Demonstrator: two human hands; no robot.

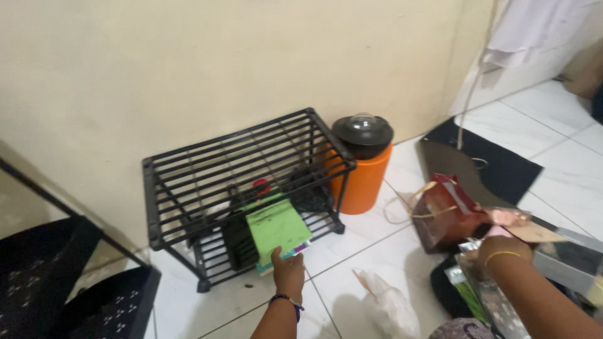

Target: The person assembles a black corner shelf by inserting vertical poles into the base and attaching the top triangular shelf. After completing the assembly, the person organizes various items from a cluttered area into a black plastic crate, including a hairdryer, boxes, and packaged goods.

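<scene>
Fingers [277, 254] of the left hand [288, 271] are pressing against the near edge of a green booklet [277, 227], with the thumb lying on its top face; whether the other fingers are curling beneath it cannot be told. That booklet is resting on top of a thin stack [284, 257] of books with a purple and teal edge showing, just below centre of the frame. It is lying half inside the lower shelf of a black wire rack [188, 182] that is standing against the cream wall [188, 63], and is projecting out of the rack towards the hand. A dark band [286, 300] is circling the left wrist.

At the right of the frame, the right hand [499, 251], wearing a gold bangle [502, 255], is lying among shiny packets [483, 292]; its fingers are hidden, so their grip cannot be told. Just beside it, towards centre, a dark red gift bag [449, 216] with gold handles is standing on the white tiled floor [370, 251]. Behind the rack's right end, an orange canister [364, 179] with a black lid [362, 133] is standing. A crumpled white plastic bag [389, 304] is lying at lower centre.
</scene>
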